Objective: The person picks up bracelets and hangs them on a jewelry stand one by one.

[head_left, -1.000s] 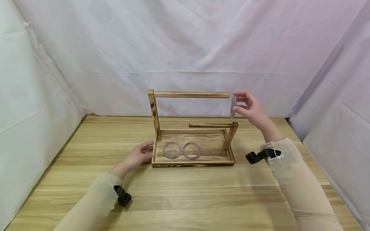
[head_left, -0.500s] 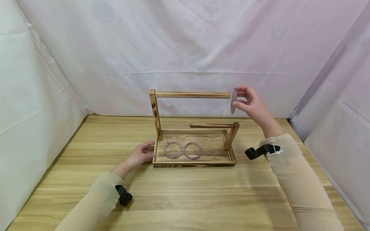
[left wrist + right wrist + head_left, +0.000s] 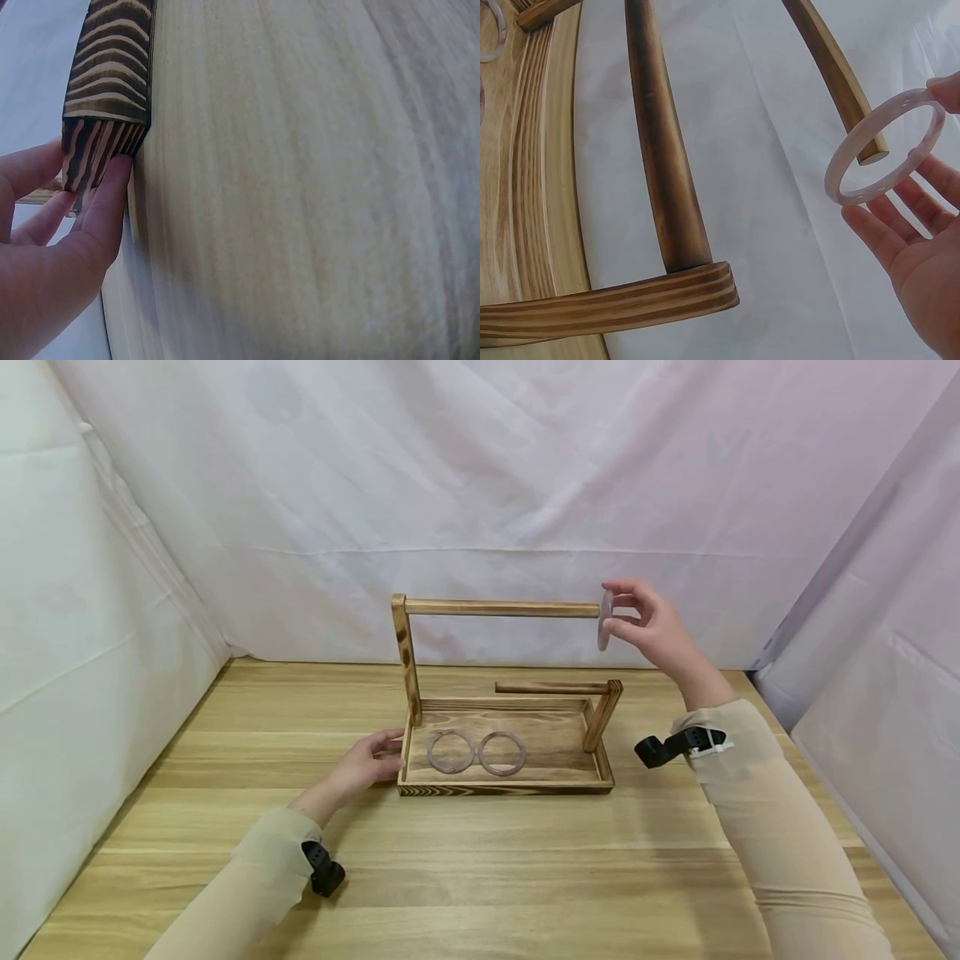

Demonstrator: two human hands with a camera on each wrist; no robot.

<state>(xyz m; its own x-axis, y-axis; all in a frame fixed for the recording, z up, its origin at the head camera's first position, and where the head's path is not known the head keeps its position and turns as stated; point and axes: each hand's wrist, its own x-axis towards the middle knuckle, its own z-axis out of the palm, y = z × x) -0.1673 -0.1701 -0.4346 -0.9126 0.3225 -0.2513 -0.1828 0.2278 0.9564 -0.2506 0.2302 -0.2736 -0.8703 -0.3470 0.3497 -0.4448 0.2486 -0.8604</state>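
Observation:
My right hand (image 3: 649, 628) pinches a pale translucent bangle (image 3: 605, 620) between thumb and fingers. The bangle stands upright at the free end of the upper wooden rod (image 3: 502, 607). In the right wrist view, the rod's end shows through the opening of the bangle (image 3: 847, 157); how far in it reaches I cannot tell. Two similar bangles, a left one (image 3: 450, 752) and a right one (image 3: 502, 753), lie flat in the wooden tray (image 3: 504, 789). My left hand (image 3: 365, 764) touches the tray's left end with fairly straight fingers; in the left wrist view its fingertips (image 3: 118, 169) rest against the striped end.
A shorter, lower rod (image 3: 551, 687) reaches leftward from the right post (image 3: 602, 717). The tall left post (image 3: 406, 660) carries the upper rod. The stand sits on a wood-grain table (image 3: 480, 868), with white cloth (image 3: 480, 485) behind and at both sides.
My right hand has raised the bangle slightly and brought it left, from beside the upper rod's end to right at its tip. The left hand stays at the tray.

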